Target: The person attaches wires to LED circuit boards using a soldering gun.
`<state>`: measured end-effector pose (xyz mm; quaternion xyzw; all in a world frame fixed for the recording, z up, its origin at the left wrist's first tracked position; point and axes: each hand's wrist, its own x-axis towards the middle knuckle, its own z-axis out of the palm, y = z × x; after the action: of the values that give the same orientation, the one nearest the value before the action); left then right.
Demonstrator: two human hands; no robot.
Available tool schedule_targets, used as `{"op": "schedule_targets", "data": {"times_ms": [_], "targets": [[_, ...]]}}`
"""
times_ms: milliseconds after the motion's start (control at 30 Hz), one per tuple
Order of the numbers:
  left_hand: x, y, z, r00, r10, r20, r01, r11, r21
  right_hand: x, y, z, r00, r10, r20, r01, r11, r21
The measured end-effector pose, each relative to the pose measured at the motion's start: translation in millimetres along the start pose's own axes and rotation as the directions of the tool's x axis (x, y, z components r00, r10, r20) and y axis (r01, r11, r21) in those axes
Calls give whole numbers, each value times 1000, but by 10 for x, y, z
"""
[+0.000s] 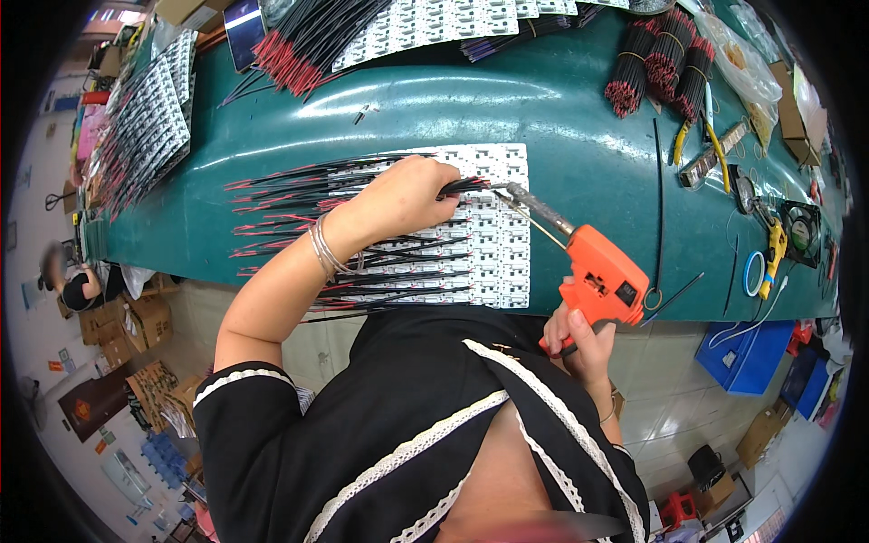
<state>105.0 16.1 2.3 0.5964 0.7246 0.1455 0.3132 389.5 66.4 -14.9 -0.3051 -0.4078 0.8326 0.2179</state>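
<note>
My left hand (409, 197) is closed around a small bunch of black-and-red wires (465, 185), held over a white circuit board panel (509, 249). In my right hand (584, 342) is an orange soldering gun (605, 276), gripped by its handle. Its metal barrel points up and left, and the tip is close to the wire ends by my left fingers. Whether tip and wires touch, I cannot tell. Rows of black wires with red ends (262, 226) lie across the panel and stick out past its left side.
Wired panels are stacked at the far left (149, 122) and more panels (425, 27) lie at the back. Tied wire bundles (670, 59), yellow-handled pliers (720, 149), a small fan (801, 231) and a tape ring (754, 271) occupy the right. A blue bin (747, 357) stands below the green table's (579, 118) edge.
</note>
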Motion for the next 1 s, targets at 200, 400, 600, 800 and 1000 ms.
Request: {"op": "schedule_targets", "data": {"times_ms": [200,400,600,800,1000], "targets": [[-49,-59,-15,996,49,-70,-55,994,-98,90,-31,102,987,-134,-87,141,986,84],[-31,-50,-52,985,49,-164,-75,985,-152,87,-29,17,993,-118,-8,117,992,-35],[-48,-49,-48,980,-55,-194,-10,948,-317,104,-4,0,996,-89,30,91,993,-74],[-28,27,-135,975,-183,-128,141,949,-282,120,-17,-5,993,-109,51,113,989,-97],[-52,-76,-11,974,-70,-216,11,966,-259,93,-5,13,997,-52,58,61,985,-158]]}}
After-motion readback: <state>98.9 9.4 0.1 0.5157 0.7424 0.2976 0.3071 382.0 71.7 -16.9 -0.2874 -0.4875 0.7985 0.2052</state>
